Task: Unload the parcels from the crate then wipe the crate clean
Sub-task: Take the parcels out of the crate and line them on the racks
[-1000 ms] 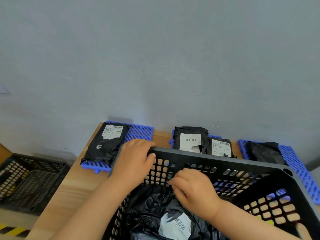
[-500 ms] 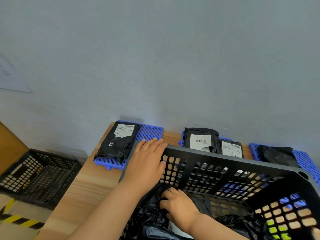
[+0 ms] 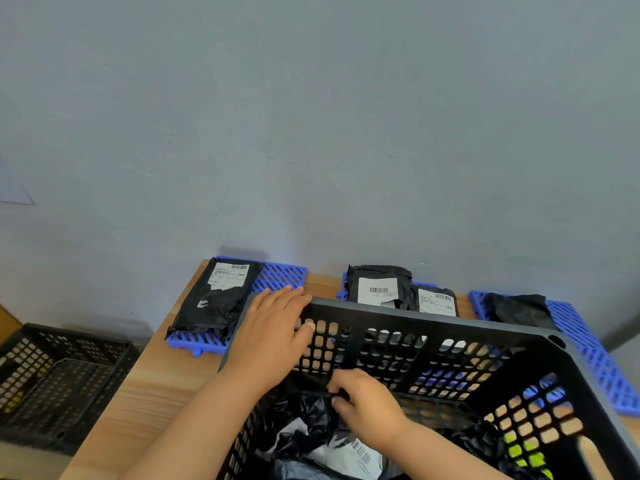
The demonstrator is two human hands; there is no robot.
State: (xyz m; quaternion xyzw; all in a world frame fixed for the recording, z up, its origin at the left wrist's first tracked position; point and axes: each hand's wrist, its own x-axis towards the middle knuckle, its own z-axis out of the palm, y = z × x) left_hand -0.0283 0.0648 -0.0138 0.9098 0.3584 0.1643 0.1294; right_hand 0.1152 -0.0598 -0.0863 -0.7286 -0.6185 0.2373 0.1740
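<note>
Head view: your left hand (image 3: 273,327) lies flat and open over the far rim of the black crate (image 3: 433,320) on the table (image 3: 156,386); your right hand (image 3: 367,405) pinches a crumpled black parcel (image 3: 304,415) inside, its long axis unclear.

There is just one view, from the camera on my head, so no second view shares the scene. It faces forward and tilts only partly down: the grey wall (image 3: 311,116) at 12 o'clock fills the upper half. The tabletop (image 3: 152,386) runs away from me toward that wall. The black crate (image 3: 433,323) sits close under the lens at 6 o'clock, cut off by the bottom edge. My hands enter from the bottom edge, the left hand (image 3: 273,327) and the right hand (image 3: 367,403), both near. The floor shows at 8 o'clock.
</note>
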